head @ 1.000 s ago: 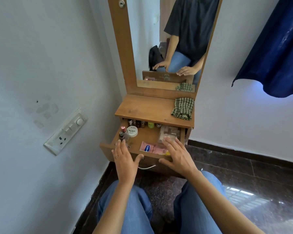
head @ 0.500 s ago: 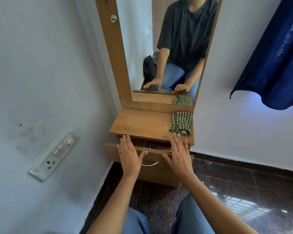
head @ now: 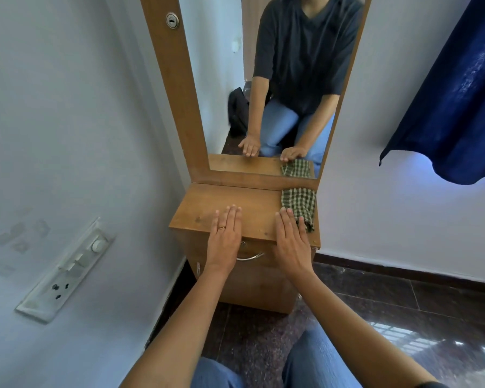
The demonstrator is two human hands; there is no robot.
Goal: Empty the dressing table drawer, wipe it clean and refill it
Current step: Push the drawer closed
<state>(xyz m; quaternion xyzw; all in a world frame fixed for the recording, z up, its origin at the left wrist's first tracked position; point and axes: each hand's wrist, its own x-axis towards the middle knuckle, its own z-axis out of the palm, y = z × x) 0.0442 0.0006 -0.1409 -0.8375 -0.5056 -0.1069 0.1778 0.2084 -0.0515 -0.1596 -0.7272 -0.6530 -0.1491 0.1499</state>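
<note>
**Both hands flat over the shut drawer**

On the wall at the far left sat a white switch panel [head: 66, 271], well apart from the dressing table. The left hand [head: 224, 242] lay palm down, its grip spread flat and holding nothing, fingers [head: 231, 217] together and reaching onto the wooden worktop [head: 252, 211], a ring on one of them. Under that hand's heel and the front edge of the worktop, the drawer [head: 252, 264] stood pushed in flush with the cabinet; its contents could not be seen. The curved metal handle [head: 249, 256] showed between the two hands, just below them. The right hand [head: 291, 245] lay the same way, its grip flat and empty, fingertips on the worktop. Just beyond and to the right of those fingertips, a green checked cloth [head: 298, 204] lay against the mirror frame [head: 177, 91], its lower edge touching or nearly touching the outer finger. Further right hung a dark blue curtain [head: 457, 107].
</note>
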